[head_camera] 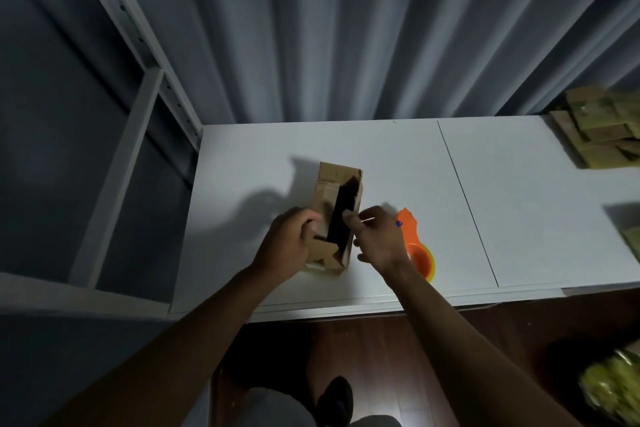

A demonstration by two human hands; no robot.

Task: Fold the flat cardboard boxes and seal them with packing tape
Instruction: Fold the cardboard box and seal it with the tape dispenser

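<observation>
Cardboard box [337,218] at frame centre stands half-formed, left hand [287,246] gripping its wall, right hand [377,239] pinching a flap; fold flaps square before taping.

My left hand [287,243] covers the near left wall of the cardboard box [337,218], whose interior is too dark to read. My right hand [379,239] hides part of the orange tape dispenser [417,246]. The stack of flat boxes [602,130] is cut by the right edge; the yellowish bundle [613,388] below is blurred.
</observation>
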